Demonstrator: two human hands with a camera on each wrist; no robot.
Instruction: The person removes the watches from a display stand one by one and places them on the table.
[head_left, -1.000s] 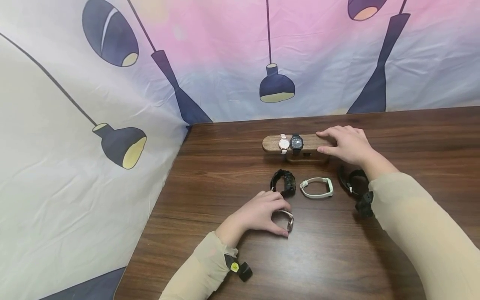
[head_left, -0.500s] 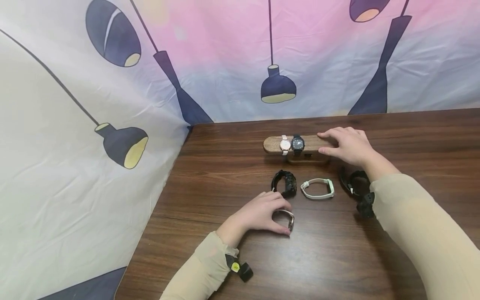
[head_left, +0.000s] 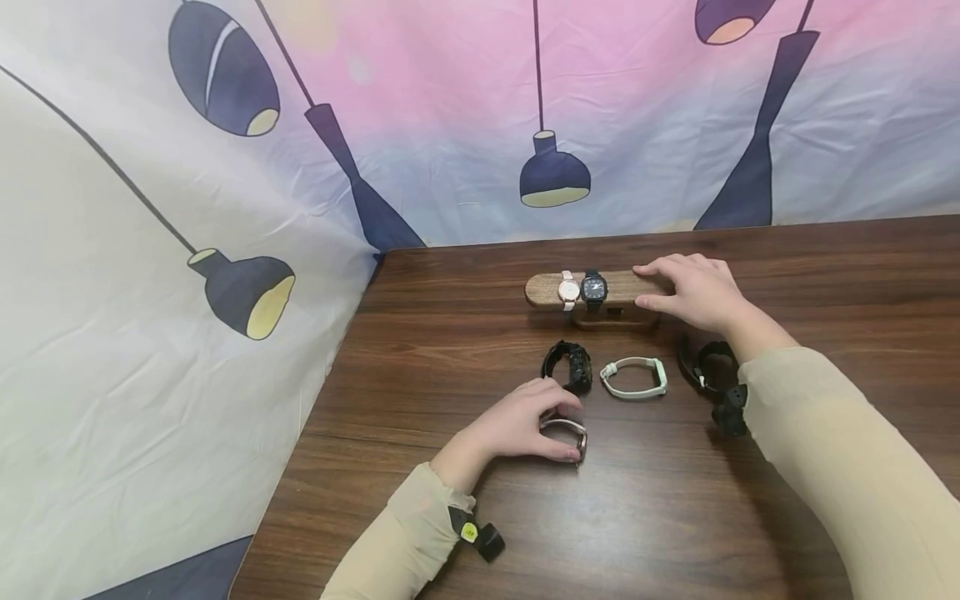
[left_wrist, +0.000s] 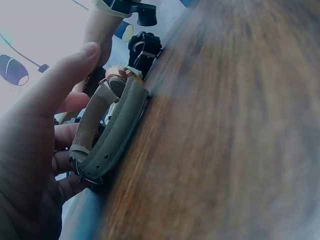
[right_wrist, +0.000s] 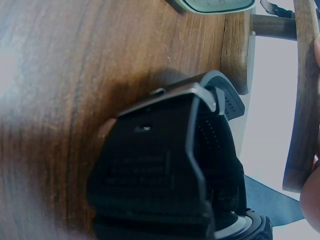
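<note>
My left hand [head_left: 517,421] is spread round a rose-gold watch [left_wrist: 120,115] with a grey-beige strap, which stands on its side on the table. In the left wrist view the thumb [left_wrist: 75,65] lies apart from the strap, and the other fingers are partly hidden behind it. My right hand [head_left: 697,292] grips the right end of a wooden watch stand [head_left: 543,289], thumb at the front and fingers at the back. A pink-strapped watch [head_left: 569,290] and a square black watch [head_left: 594,288] sit side by side on the stand's bar.
In front of the stand lie a chunky black watch [head_left: 577,368], a pale green band [head_left: 633,393] and another black watch [right_wrist: 150,165] by my right wrist. The brown table [head_left: 637,517] meets a printed cloth [head_left: 465,183] at the back.
My left thumb has moved up toward the rose-gold watch's case, and the hand has shifted slightly. My right hand keeps its place on the stand.
</note>
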